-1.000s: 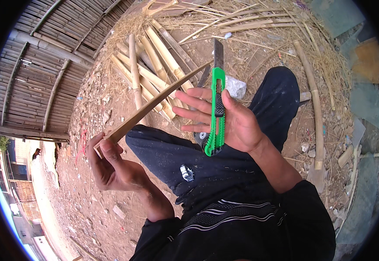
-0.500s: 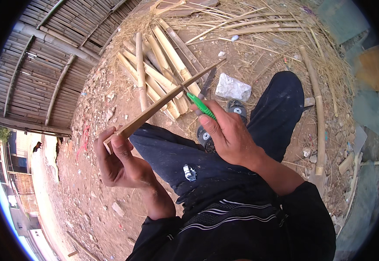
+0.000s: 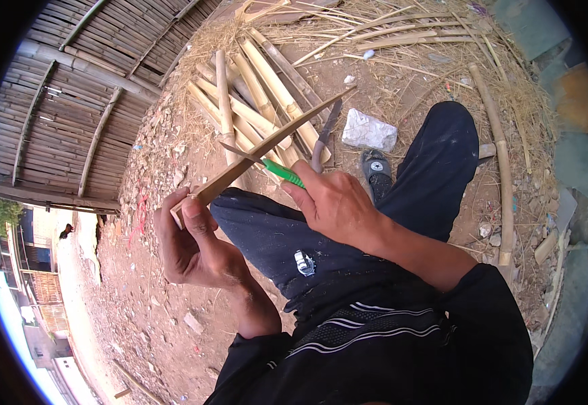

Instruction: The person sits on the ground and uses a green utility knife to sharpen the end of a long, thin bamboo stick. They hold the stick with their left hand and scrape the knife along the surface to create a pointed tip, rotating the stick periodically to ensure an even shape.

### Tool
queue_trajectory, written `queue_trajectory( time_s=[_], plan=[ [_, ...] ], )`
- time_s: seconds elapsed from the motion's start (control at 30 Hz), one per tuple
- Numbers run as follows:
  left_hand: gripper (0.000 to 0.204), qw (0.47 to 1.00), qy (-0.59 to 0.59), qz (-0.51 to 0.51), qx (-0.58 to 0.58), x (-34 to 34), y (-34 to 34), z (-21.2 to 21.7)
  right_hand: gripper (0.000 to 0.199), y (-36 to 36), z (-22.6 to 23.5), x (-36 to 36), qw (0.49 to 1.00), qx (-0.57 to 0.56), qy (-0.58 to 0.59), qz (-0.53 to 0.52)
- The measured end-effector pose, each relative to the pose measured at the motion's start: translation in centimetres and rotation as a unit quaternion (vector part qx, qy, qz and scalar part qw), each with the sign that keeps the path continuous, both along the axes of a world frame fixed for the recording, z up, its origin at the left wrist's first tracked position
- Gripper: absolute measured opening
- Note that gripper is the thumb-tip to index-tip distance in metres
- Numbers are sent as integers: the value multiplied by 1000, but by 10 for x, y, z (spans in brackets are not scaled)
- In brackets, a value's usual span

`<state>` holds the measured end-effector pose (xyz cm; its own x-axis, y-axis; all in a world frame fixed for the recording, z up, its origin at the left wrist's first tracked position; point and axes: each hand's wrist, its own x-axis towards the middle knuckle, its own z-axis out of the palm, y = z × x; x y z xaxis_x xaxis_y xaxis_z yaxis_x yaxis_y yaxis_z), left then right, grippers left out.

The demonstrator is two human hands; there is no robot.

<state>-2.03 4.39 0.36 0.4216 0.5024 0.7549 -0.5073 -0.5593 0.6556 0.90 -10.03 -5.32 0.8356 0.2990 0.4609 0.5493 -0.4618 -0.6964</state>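
Note:
My left hand point(image 3: 196, 239) pinches the near end of a long bamboo strip point(image 3: 274, 138), which slants up and away to the right. In my right hand point(image 3: 341, 206) is a knife with a green handle point(image 3: 284, 174), gripped in closed fingers. Its thin blade point(image 3: 242, 152) crosses the strip about a third of the way along from my left hand. Beyond the strip, a larger knife point(image 3: 324, 138) with a dark blade lies on the ground beside a white stone block point(image 3: 369, 130).
Split bamboo pieces point(image 3: 260, 88) lie heaped ahead, with thin bamboo strips point(image 3: 409, 34) and straw behind them. A bamboo pole point(image 3: 498, 162) rests on the right. At the left stands a bamboo-slat wall point(image 3: 71, 115). My bent knees point(image 3: 446, 131) frame the work, with one sandal point(image 3: 377, 175) showing.
My right hand and the green-handled knife have moved back along the strip, closer to my left hand. The larger knife's handle now shows more. My left hand keeps its pinch.

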Motion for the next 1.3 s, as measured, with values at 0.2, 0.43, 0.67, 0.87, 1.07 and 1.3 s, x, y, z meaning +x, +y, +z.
queue_trajectory(
  time_s=[0.2,0.43,0.67,0.87,1.07,1.3],
  plan=[
    [15,1000,19,8,-22,0,9,1,21,13,35,-23,998,10,35,53],
    [17,999,-21,-19,18,-1,3,-5,25,-15,-3,14,992,-60,88,-64],
    [18,1000,-9,-19,16,-2,5,-2,24,-1,-2,1,998,-21,55,-18],
    [18,999,-13,-38,11,-4,8,-8,23,-15,-4,12,996,-16,90,9],
    [16,1000,1,-31,3,-2,11,-3,25,0,-10,3,998,50,2,47],
    [16,999,10,-17,-28,2,19,0,41,-9,4,0,738,410,426,324]
  ],
)
